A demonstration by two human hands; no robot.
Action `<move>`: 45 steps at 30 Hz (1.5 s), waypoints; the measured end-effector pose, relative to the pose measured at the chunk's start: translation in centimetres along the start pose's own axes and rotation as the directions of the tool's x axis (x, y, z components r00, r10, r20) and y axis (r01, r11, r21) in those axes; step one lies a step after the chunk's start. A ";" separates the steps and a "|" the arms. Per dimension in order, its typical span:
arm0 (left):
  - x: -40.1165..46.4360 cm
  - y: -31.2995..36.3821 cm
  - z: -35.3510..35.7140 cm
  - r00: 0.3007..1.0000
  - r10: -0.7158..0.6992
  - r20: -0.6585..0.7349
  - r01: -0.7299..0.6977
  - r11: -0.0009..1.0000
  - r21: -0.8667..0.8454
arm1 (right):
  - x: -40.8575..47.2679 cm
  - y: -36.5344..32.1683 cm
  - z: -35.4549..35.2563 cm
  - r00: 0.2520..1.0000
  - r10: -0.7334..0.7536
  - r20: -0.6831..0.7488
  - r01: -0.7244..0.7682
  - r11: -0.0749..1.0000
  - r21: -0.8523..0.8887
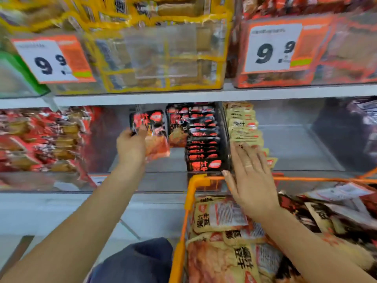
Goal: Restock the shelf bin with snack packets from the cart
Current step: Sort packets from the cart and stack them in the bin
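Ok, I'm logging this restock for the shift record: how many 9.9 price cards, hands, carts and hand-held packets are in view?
9.9 price cards: 2
hands: 2, left hand and right hand
orange cart: 1
held packet: 1
Total: 6

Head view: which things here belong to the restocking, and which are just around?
In the job:
left hand holding black-and-red snack packet
right hand, flat and open
black packet row in clear shelf bin
orange cart

Just around:
price tags
yellow packets above
beige packets
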State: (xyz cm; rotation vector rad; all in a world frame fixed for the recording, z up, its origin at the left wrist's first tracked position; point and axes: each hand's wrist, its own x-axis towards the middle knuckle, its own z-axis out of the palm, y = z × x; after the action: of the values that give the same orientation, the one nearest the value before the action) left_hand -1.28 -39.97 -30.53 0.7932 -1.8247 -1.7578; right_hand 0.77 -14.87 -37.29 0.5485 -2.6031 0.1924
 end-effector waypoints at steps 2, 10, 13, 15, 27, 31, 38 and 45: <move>1.7 0.0 2.3 1.000 -0.027 0.008 0.027 1.000 0.007 | 0.0 -0.1 0.5 0.996 -0.019 -0.090 0.018 1.000 -0.006; 6.6 -2.9 9.1 0.987 -0.145 0.069 0.132 0.977 0.167 | 0.0 0.0 1.4 0.987 -0.048 -0.156 0.038 0.997 -0.069; 7.2 -4.0 9.1 0.992 -0.127 -0.014 0.126 0.955 0.269 | 0.1 0.1 1.5 0.982 -0.055 -0.179 0.041 0.996 -0.082; 7.2 -4.6 8.8 0.991 -0.137 -0.015 0.135 0.949 0.283 | 0.0 0.2 1.7 0.980 -0.058 -0.192 0.041 0.995 -0.089; 4.6 -2.8 8.0 0.997 0.047 0.066 -0.069 0.922 0.381 | 0.2 -0.2 0.6 1.000 -0.012 -0.013 0.012 1.000 -0.001; -2.6 1.1 6.5 0.896 0.379 0.231 -0.435 0.853 0.289 | 0.3 -0.1 -2.0 0.992 0.003 0.129 -0.035 0.969 0.245; -13.5 -1.6 3.4 0.585 0.508 0.633 -0.756 0.623 0.198 | -1.6 3.1 -8.2 0.964 0.260 0.050 -0.246 0.807 0.536; -16.4 -5.5 2.5 0.669 0.434 0.604 -0.692 0.661 0.291 | -7.6 1.0 -5.4 0.678 -0.257 0.688 0.211 0.966 0.152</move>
State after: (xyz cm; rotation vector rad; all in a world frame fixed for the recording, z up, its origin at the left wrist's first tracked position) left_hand 9.15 -26.84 -35.36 -0.1662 -2.5590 -1.0935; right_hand 8.78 -10.12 -36.16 1.1702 -3.2216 -0.0454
